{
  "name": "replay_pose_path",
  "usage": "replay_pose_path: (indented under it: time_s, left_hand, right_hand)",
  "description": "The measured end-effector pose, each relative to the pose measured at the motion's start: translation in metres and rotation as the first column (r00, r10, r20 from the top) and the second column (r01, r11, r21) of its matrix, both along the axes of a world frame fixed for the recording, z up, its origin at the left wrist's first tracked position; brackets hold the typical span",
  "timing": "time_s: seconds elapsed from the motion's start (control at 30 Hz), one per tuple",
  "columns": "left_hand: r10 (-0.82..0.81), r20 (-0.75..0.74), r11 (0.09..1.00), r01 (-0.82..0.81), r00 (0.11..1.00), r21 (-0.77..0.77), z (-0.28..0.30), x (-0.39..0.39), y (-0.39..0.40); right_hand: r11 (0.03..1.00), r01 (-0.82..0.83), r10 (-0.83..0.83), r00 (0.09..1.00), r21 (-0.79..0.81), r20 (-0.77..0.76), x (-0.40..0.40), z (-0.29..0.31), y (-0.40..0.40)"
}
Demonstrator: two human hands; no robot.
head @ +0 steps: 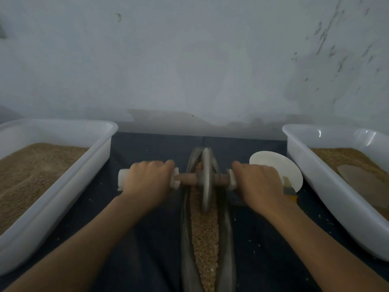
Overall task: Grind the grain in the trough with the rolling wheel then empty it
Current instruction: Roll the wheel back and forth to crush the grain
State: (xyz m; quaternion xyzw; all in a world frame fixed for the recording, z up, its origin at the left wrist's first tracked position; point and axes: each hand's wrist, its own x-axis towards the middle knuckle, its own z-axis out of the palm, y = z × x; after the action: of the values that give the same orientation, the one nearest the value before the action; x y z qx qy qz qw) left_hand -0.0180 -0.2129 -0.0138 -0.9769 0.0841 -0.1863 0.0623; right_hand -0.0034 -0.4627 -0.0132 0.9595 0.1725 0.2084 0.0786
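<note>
Left tub [63,186] of ground grain. Left hand [147,180], fingers curled round the axle handle [124,179]. Rolling wheel [206,180] upright in the grain-filled trough [186,239], toward its far end. Right hand [259,184] gripped the other handle. White disc [273,163], then right tub [315,175].

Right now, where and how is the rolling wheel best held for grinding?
Hold the rolling wheel by its axle's white-capped ends, from above, as the left hand and right hand do. The axle crosses the narrow trough, so the ends lie clear on both sides.
</note>
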Motion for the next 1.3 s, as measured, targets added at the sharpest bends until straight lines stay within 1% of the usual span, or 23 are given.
replay_pose_path:
  time_s: [0.07,0.13,0.2,0.23,0.3,0.37,0.4,0.43,0.47,0.53,0.57,0.63,0.73,0.8,0.9,0.97,1.0,1.07,1.1,1.13,1.2,1.27,1.3]
  left_hand:
    - [-0.012,0.000,1.000,0.012,1.000,-0.014,0.003,0.010,-0.001]
    - [-0.007,0.008,1.000,0.007,1.000,-0.001,0.005,0.005,-0.003]
    - [-0.007,0.020,1.000,0.007,1.000,0.004,0.001,-0.015,-0.001]
    - [-0.010,0.018,1.000,0.010,1.000,0.011,-0.003,-0.029,0.001]
    - [-0.078,0.019,0.997,0.077,0.997,0.027,-0.008,-0.061,0.005]
    - [-0.206,0.028,0.979,0.206,0.978,0.005,-0.006,-0.086,0.010]
    - [-0.230,0.009,0.973,0.230,0.973,-0.020,-0.003,-0.092,0.011]
    - [-0.218,-0.024,0.976,0.217,0.976,-0.025,-0.001,-0.094,0.012]
    - [-0.189,-0.062,0.982,0.189,0.980,-0.016,-0.002,-0.093,0.012]
    - [-0.093,-0.078,0.996,0.094,0.993,0.009,-0.007,-0.077,0.010]
    - [-0.047,-0.052,0.999,0.048,0.998,0.021,-0.006,-0.065,0.008]
    - [-0.014,-0.014,1.000,0.014,1.000,0.016,-0.004,-0.038,0.003]
    - [0.007,0.019,0.999,-0.007,1.000,0.042,0.000,0.002,-0.004]
    - [0.023,0.036,0.999,-0.025,0.999,0.048,0.002,0.011,-0.005]
    - [-0.001,0.065,1.000,-0.001,0.998,0.031,-0.003,-0.011,-0.002]
    - [-0.064,0.107,0.998,0.062,0.992,0.023,-0.009,-0.040,0.002]
    - [-0.118,0.123,0.993,0.118,0.985,0.011,-0.012,-0.055,0.005]
    - [-0.220,0.137,0.975,0.223,0.966,-0.005,-0.014,-0.077,0.012]
    - [-0.243,0.138,0.970,0.245,0.960,0.006,-0.015,-0.083,0.015]
    - [-0.251,0.138,0.968,0.251,0.958,0.020,-0.015,-0.086,0.016]
    - [-0.232,0.131,0.973,0.229,0.964,0.041,-0.014,-0.079,0.014]
    - [-0.172,0.121,0.984,0.165,0.978,0.063,-0.014,-0.059,0.009]
    - [-0.126,0.122,0.991,0.118,0.985,0.066,-0.013,-0.044,0.006]
  right_hand:
    - [1.000,0.011,-0.011,1.000,0.022,0.019,0.011,0.000,0.003]
    - [0.998,0.002,-0.003,1.000,0.058,0.011,0.004,-0.002,0.001]
    - [0.997,-0.028,0.031,0.998,0.068,-0.049,-0.019,-0.003,-0.005]
    - [0.998,-0.047,0.049,0.997,0.036,-0.066,-0.034,-0.004,-0.008]
    - [0.992,-0.123,0.122,0.992,-0.005,-0.029,-0.066,-0.003,-0.013]
    - [0.978,-0.208,0.206,0.977,0.017,0.063,-0.087,-0.001,-0.016]
    - [0.973,-0.229,0.226,0.970,0.020,0.087,-0.092,0.000,-0.017]
    - [0.973,-0.231,0.229,0.969,0.016,0.098,-0.094,0.000,-0.016]
    - [0.974,-0.225,0.223,0.970,0.016,0.092,-0.091,0.000,-0.015]
    - [0.981,-0.194,0.192,0.980,0.028,0.050,-0.076,-0.001,-0.013]
    - [0.987,-0.158,0.157,0.987,0.010,0.023,-0.065,-0.002,-0.012]
    - [0.997,-0.077,0.078,0.997,-0.026,0.023,-0.035,-0.007,-0.007]
    - [0.998,0.002,-0.004,0.999,0.063,0.042,0.003,-0.010,0.000]
    - [0.997,0.029,-0.032,0.999,0.077,0.031,0.009,-0.008,0.004]
    - [0.998,0.006,-0.007,1.000,0.065,0.007,-0.014,-0.005,0.000]
    - [0.999,-0.044,0.044,0.999,-0.006,-0.007,-0.042,-0.004,-0.006]
    - [0.996,-0.079,0.080,0.997,-0.030,0.011,-0.057,-0.004,-0.008]
    - [0.989,-0.147,0.146,0.986,-0.001,0.082,-0.082,-0.002,-0.011]
    - [0.986,-0.164,0.163,0.981,0.001,0.108,-0.089,-0.002,-0.013]
    - [0.985,-0.170,0.169,0.978,0.001,0.120,-0.091,-0.004,-0.014]
    - [0.990,-0.143,0.143,0.988,-0.002,0.057,-0.084,-0.004,-0.015]
    - [0.994,-0.078,0.079,0.997,-0.071,0.007,-0.064,-0.004,-0.010]
    - [0.994,-0.039,0.041,0.999,-0.103,0.014,-0.050,-0.004,-0.007]
